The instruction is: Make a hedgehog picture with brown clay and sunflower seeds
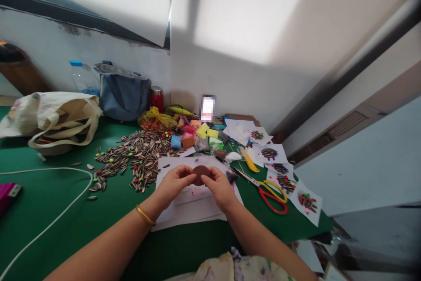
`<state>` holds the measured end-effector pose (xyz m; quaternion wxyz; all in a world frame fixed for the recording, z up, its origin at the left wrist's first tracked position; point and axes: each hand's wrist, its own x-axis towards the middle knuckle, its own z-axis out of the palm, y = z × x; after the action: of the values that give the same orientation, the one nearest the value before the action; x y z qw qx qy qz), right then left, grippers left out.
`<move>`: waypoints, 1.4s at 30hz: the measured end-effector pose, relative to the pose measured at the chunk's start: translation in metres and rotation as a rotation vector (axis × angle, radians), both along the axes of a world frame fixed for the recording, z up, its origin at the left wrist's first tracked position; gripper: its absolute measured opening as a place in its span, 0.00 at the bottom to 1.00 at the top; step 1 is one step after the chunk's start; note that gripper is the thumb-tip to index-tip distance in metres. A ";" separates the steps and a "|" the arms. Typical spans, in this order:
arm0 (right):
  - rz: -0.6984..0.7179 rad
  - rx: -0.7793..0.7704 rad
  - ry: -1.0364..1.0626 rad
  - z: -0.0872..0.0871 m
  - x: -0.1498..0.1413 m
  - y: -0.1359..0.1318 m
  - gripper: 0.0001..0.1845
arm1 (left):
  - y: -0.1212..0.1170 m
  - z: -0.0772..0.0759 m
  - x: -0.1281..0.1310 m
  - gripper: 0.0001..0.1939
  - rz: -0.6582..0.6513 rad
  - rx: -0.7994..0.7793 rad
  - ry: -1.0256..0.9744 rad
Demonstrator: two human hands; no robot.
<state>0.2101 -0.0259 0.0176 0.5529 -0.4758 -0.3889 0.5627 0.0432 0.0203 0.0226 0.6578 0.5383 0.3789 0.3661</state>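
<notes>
A flat brown disc [201, 175], which looks like soft modelling clay, is held up between my two hands. Fingers and thumb of my left hand [180, 181] pinch its left edge. On the opposite edge my right hand [218, 186] grips it the same way. Beneath them lie white paper sheets [184, 215] with small pink and purple marks. Left of the sheets spreads a heap of striped sunflower seeds [144, 154], with small red and green balls among them. Packets of coloured clay [188, 141] sit just beyond the paper.
Scissors [268, 191] with red and yellow handles and a yellow cutter [250, 160] lie to the right. Paper cards with seed figures [308, 202] line the right edge. A blue bag [123, 92], cloth bag [66, 110] and red flask [157, 97] stand behind. A white cable [74, 202] crosses the left.
</notes>
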 end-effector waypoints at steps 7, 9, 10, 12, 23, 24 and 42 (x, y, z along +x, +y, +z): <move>0.045 -0.011 -0.006 -0.003 0.001 -0.001 0.17 | 0.000 0.000 0.000 0.17 -0.014 -0.006 -0.011; -0.002 -0.001 0.003 -0.003 0.001 0.000 0.17 | -0.001 0.000 0.000 0.18 -0.033 -0.022 -0.027; -0.013 0.002 0.006 -0.003 0.001 0.000 0.17 | -0.001 -0.001 0.001 0.18 -0.030 -0.022 -0.028; 0.005 0.004 -0.001 -0.003 0.001 0.000 0.17 | 0.000 0.000 0.001 0.16 -0.003 -0.007 -0.023; -0.022 0.022 -0.021 -0.003 0.002 0.001 0.16 | -0.001 0.001 -0.001 0.16 -0.016 0.010 0.023; -0.024 0.022 -0.022 -0.002 0.003 0.001 0.16 | 0.000 0.001 -0.001 0.16 -0.009 0.015 0.031; -0.028 0.020 -0.022 -0.002 0.003 0.000 0.15 | -0.002 0.003 0.001 0.16 -0.024 0.013 0.023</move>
<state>0.2129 -0.0264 0.0161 0.5611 -0.4817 -0.3938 0.5460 0.0445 0.0188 0.0256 0.6542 0.5510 0.3778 0.3545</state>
